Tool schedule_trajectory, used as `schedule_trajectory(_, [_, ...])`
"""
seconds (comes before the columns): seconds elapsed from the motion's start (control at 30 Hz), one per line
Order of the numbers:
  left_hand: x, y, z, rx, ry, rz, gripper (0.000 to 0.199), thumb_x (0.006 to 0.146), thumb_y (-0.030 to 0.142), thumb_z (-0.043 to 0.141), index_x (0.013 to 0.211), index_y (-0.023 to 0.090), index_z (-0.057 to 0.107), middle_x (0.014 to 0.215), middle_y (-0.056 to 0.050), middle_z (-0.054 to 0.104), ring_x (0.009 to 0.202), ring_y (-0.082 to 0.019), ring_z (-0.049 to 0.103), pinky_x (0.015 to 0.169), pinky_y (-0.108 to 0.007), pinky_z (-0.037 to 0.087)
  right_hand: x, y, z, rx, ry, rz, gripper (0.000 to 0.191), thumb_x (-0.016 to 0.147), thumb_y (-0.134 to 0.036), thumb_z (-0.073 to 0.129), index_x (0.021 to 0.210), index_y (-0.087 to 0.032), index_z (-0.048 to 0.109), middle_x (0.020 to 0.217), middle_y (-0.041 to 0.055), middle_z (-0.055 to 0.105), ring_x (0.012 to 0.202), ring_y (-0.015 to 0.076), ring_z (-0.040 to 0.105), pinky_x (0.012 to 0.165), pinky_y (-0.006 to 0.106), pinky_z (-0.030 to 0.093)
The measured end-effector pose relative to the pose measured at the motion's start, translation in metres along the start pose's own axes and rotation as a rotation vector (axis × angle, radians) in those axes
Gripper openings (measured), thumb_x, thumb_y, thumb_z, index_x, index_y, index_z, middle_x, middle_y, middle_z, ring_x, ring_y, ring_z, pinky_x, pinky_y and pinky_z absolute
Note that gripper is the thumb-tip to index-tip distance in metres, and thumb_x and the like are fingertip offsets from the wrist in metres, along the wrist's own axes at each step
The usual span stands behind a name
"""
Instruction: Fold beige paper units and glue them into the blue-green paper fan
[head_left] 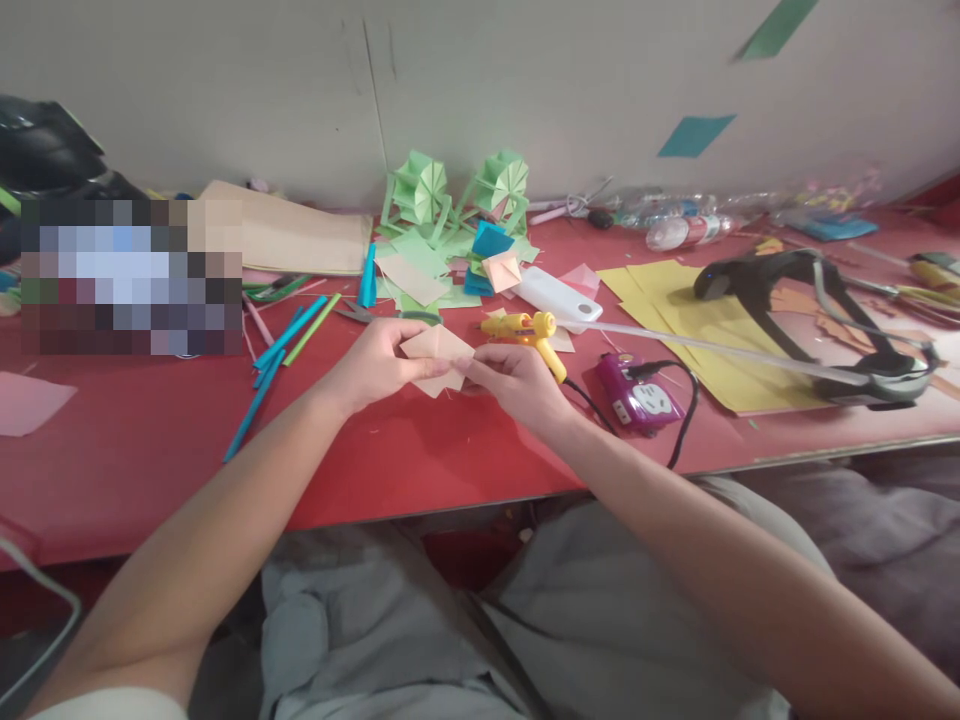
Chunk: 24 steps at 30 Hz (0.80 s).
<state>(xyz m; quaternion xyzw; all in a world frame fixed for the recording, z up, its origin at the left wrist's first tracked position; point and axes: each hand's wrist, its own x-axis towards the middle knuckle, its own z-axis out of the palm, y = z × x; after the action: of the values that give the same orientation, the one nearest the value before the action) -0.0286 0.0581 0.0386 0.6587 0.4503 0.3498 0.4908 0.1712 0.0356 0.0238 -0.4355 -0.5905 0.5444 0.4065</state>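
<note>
Paper (444, 345), pale peach, was over the red desk (390, 465), pinched by the fingers of left hand (379, 362) and right hand (519, 385); folding seemed in hand, the next crease calling for aligned edges.

There are two hands (379, 365), two green models (421, 190) — and one glue gun (536, 326).

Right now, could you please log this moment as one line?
left hand: holds peach paper | right hand: holds same paper | yellow glue gun: just beyond right hand
</note>
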Motion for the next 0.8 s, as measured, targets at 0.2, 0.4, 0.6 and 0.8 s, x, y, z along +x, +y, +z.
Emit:
schedule_trajectory(0.2, [-0.003, 0.006, 0.000, 0.025, -0.034, -0.046, 0.026, 0.070, 0.032, 0.080, 0.068, 0.016, 0.059, 0.065, 0.003, 0.054, 0.059, -0.011, 0.052, 0.055, -0.023, 0.041, 0.001, 0.004, -0.001, -0.140, -0.078, -0.092, 0.038, 0.089, -0.051, 0.061, 0.071, -0.017, 0.065, 0.073, 0.0042, 0.066, 0.072, 0.0168, 0.062, 0.072, 0.032, 0.053])
schedule_trajectory(0.4, [-0.003, 0.005, -0.001, 0.096, -0.048, -0.015, 0.039, 0.072, 0.032, 0.078, 0.060, 0.018, 0.045, 0.060, 0.005, 0.045, 0.056, -0.009, 0.046, 0.052, -0.022, 0.037, 0.002, 0.004, -0.004, -0.238, -0.081, -0.131, 0.040, 0.092, -0.047, 0.058, 0.066, -0.017, 0.062, 0.068, 0.0029, 0.064, 0.067, 0.0155, 0.059, 0.068, 0.030, 0.050])
schedule_trajectory(0.6, [-0.002, 0.003, -0.001, 0.005, -0.086, -0.054, 0.024, 0.073, 0.031, 0.078, 0.086, 0.016, 0.067, 0.077, -0.002, 0.066, 0.070, -0.017, 0.064, 0.062, -0.027, 0.049, 0.002, 0.000, -0.003, -0.263, 0.021, -0.183, 0.039, 0.091, -0.049, 0.062, 0.070, -0.017, 0.066, 0.070, 0.0032, 0.066, 0.067, 0.0149, 0.057, 0.064, 0.029, 0.044])
schedule_trajectory(0.8, [-0.004, 0.001, -0.002, -0.004, -0.142, -0.065, 0.029, 0.074, 0.033, 0.079, 0.097, 0.016, 0.071, 0.080, -0.003, 0.070, 0.073, -0.018, 0.067, 0.063, -0.027, 0.051, 0.000, -0.007, -0.003, -0.317, 0.005, -0.200, 0.036, 0.091, -0.043, 0.060, 0.067, -0.017, 0.065, 0.067, 0.0014, 0.063, 0.063, 0.0129, 0.053, 0.061, 0.028, 0.041])
